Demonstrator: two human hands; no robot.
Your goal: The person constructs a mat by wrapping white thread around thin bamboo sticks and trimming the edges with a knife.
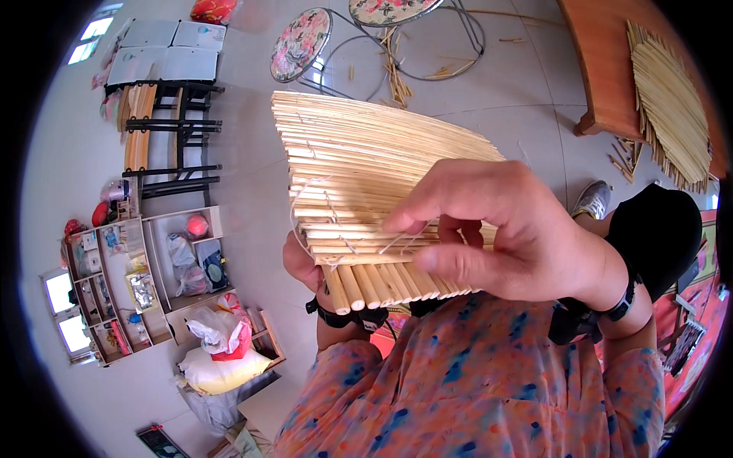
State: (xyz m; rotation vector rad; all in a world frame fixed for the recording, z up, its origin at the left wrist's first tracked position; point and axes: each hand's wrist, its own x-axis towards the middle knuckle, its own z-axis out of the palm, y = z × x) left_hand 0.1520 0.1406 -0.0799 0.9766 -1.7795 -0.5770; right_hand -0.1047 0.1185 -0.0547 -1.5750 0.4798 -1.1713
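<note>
A mat of pale straw-coloured stalks (366,145), laid side by side and stitched with white thread, spans the space in front of me. Along its near edge, a row of shorter, thicker stalk ends (374,286) lies crosswise. My left hand (303,263) grips the mat's left near corner, its other fingers hidden beneath. Over the near part hovers my right hand (496,237), thumb and forefinger apart, the remaining fingers curled. Loose white thread (397,243) runs between the stitches and the right fingers; whether those fingers touch it is unclear. Another loop of thread (293,210) hangs at the left edge.
Two floral round stools (302,44) stand beyond the mat, with scattered stalks (395,72) on the floor. At the right, a wooden table (603,76) bears another stalk bundle (672,99). Shelves (156,267), sacks (221,370) and folded black-framed furniture (179,130) line the left.
</note>
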